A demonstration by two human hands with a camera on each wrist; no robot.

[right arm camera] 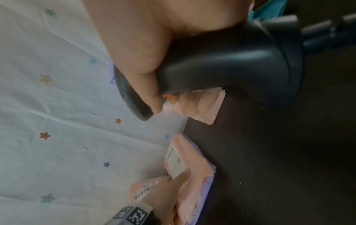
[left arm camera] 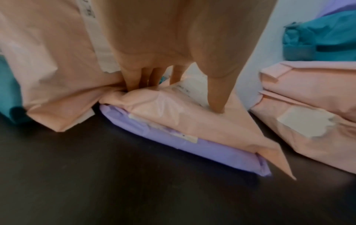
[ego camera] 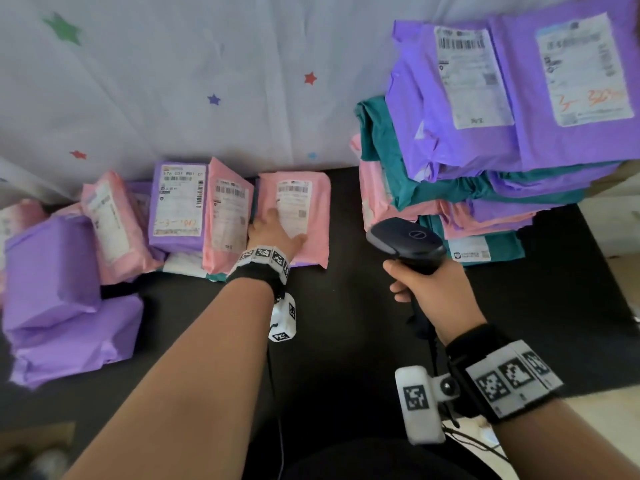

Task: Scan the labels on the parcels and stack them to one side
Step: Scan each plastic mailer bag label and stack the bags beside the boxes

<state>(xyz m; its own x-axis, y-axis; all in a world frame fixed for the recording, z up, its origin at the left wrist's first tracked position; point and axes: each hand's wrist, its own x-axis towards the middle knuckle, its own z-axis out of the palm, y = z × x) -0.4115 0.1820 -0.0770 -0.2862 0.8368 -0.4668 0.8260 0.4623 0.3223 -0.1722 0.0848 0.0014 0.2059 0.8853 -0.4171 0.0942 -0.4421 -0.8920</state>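
Observation:
A pink parcel with a white label lies on a purple parcel at the back of the black table. My left hand grips it: the fingers dig down along its left edge and the thumb presses on top. My right hand holds a black barcode scanner by its handle, right of the parcel and above the table, with its head pointing toward the back left. The right wrist view shows the scanner and, below it, the pink parcel.
A tall stack of purple, teal and pink parcels stands at the back right. Several more parcels lie to the left: a pink one, a labelled purple one and a bulky purple one. A white starred cloth hangs behind.

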